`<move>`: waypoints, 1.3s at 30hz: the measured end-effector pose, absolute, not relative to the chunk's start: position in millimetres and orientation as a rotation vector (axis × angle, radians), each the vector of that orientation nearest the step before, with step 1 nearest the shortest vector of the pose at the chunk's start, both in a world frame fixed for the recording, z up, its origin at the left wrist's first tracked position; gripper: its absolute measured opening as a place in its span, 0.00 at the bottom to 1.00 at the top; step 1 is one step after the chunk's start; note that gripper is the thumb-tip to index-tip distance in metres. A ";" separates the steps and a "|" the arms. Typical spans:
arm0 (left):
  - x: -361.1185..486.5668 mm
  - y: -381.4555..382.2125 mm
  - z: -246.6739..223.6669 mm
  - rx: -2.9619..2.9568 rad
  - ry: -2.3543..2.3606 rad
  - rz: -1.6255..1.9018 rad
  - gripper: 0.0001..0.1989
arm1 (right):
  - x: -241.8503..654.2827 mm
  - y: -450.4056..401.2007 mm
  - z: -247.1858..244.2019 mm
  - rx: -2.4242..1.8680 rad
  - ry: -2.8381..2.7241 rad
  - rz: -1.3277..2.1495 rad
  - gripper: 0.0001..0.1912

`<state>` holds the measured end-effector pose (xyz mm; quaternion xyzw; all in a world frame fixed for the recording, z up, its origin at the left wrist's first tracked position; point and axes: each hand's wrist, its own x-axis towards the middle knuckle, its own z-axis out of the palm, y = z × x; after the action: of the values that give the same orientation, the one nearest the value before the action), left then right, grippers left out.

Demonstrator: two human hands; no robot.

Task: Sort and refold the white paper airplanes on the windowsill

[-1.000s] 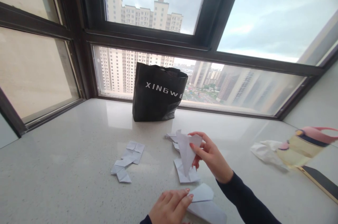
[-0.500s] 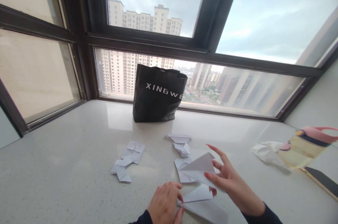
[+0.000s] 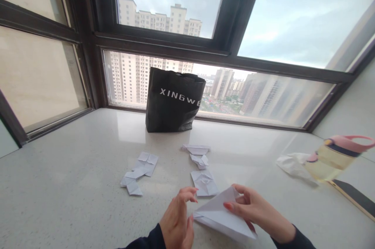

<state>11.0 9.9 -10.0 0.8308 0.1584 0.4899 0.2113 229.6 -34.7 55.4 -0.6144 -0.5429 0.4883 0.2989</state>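
Here the paper wedge (image 3: 215, 212) is pinched by the right hand (image 3: 258, 210), low at the bench (image 3: 73, 206); the left hand (image 3: 178, 217) is held loosely parted by its tip, contact uncertain. Creases are best kept aligned.

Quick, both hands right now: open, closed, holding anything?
Left hand: open, thumb and fingers apart by the paper's tip; thumb contact unclear.
Right hand: closed on the triangular folded paper, thumb on top.

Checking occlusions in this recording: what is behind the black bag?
Behind the black bag is the lower window pane, showing a pale high-rise left of the bag and more buildings right of it. The countertop directly behind the bag is covered.
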 end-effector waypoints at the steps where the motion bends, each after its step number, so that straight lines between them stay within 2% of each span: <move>1: 11.0 10.4 -10.6 2.329 0.445 1.336 0.24 | 229.3 -34.5 54.4 -1.681 -1.457 1.290 0.24; 6: 17.5 15.9 -23.7 2.562 0.405 1.304 0.23 | 228.7 -33.1 47.6 -1.861 -1.529 1.246 0.25; 10: 24.9 20.0 -34.6 2.740 0.262 1.548 0.13 | 227.7 -32.6 42.4 -1.895 -1.575 1.187 0.21; 12: 23.8 19.9 -34.5 2.852 0.243 1.592 0.11 | 226.9 -33.0 40.1 -1.966 -1.602 1.068 0.17; 16: 16.2 18.9 -31.3 3.049 0.259 1.370 0.12 | 226.1 -35.4 37.1 -2.179 -1.692 0.775 0.11; 21: 22.4 23.7 -53.0 3.021 0.210 1.523 0.13 | 227.1 -39.6 37.8 -2.383 -1.801 0.501 0.14; 24: 27.2 24.9 -66.7 3.043 0.254 1.519 0.15 | 230.6 -40.9 36.5 -2.337 -1.843 0.287 0.17; 28: 25.7 22.9 -69.4 3.124 0.290 1.425 0.16 | 232.8 -41.5 43.6 -2.270 -1.791 0.219 0.18; 33: 22.7 20.9 -63.4 3.120 0.288 1.390 0.16 | 214.5 -45.4 70.1 -1.800 -2.093 0.269 0.12; 35: 22.0 20.5 -60.9 3.119 0.288 1.355 0.16 | 203.3 -47.4 73.3 -1.654 -2.244 0.394 0.16; 39: 20.4 19.7 -57.0 3.089 0.281 1.303 0.16 | 191.7 -47.4 61.5 -1.718 -2.309 0.588 0.36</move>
<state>20.4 19.7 -57.0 0.9125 0.0829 0.3849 -0.1110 191.7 -47.4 61.5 -0.5818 -0.7819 0.1992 0.1022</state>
